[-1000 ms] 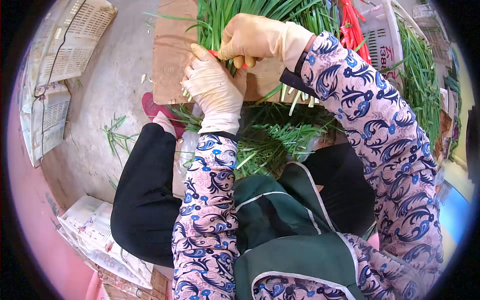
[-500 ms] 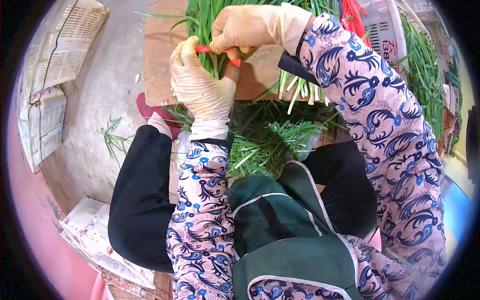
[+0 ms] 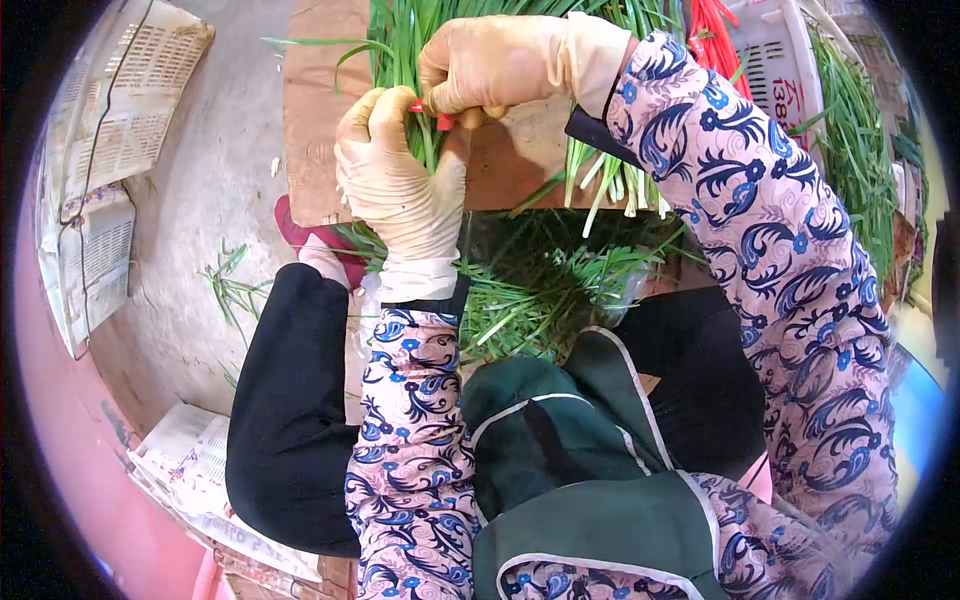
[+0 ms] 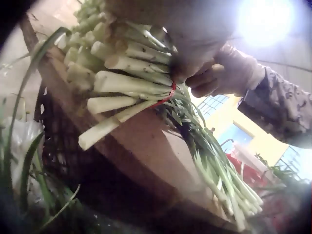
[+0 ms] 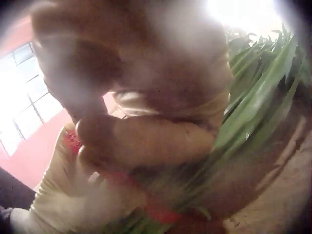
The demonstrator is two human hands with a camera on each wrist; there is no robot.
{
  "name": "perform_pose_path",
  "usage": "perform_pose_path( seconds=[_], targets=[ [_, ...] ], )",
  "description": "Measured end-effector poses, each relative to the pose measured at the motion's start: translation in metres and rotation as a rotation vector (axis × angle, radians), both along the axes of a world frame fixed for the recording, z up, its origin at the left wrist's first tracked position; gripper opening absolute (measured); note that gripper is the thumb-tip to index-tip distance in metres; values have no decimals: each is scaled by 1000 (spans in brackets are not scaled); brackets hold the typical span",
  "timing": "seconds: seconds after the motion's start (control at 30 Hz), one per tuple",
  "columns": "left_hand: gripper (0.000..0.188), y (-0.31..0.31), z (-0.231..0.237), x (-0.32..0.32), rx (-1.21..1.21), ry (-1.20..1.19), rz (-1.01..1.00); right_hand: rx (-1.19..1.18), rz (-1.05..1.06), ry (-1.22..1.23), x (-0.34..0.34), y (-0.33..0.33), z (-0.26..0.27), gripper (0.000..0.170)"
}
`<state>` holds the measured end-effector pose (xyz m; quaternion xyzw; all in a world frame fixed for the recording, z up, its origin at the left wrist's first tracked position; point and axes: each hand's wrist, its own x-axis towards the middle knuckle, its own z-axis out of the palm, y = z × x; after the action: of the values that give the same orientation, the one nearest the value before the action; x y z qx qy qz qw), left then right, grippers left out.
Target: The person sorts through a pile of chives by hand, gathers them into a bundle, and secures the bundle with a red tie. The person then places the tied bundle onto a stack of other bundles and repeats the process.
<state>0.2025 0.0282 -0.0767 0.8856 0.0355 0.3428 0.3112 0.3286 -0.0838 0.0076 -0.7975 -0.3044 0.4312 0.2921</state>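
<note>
A bunch of chives [image 3: 398, 50] with pale cut stems lies on a wooden board. A red tie strip [image 3: 443, 122] goes round it, and shows as a thin band [image 4: 168, 95] near the stem ends in the left wrist view. My gloved left hand [image 3: 405, 190] grips the bunch from the near side, fingers curled over its left edge and thumb on the right. My gloved right hand [image 3: 495, 65] pinches the red strip close beside the left fingertips. In the right wrist view its curled fingers [image 5: 146, 141] hide much of the strip.
On the wooden board [image 3: 320, 150], more chives [image 3: 610, 185] lie to the right, stems over the near edge. Red strips [image 3: 710, 30] hang by a white crate [image 3: 770, 70]. Loose greens [image 3: 520, 310] fill the space below the board. Stacked crates [image 3: 120, 130] stand left.
Both hands first shifted left with the bunch, showing more of the red strip between them. Since then the right hand has stayed close to the left, and less of the strip shows.
</note>
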Motion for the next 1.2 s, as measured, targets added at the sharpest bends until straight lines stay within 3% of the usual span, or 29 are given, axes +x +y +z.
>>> perform_pose_path(
  seconds=[0.3,0.53,0.87,1.2],
  targets=[
    [50,-5,0,1,101,20,25,11,23,-141,-4,-5,-16,20],
    [45,-4,-1,2,91,-32,16,119,105,39,2,-10,-11,18],
    [38,-1,0,3,61,7,14,178,-83,44,-11,-15,-3,10],
    [32,0,9,6,167,12,31,120,-17,-146,-10,-10,-3,12]
  ],
)
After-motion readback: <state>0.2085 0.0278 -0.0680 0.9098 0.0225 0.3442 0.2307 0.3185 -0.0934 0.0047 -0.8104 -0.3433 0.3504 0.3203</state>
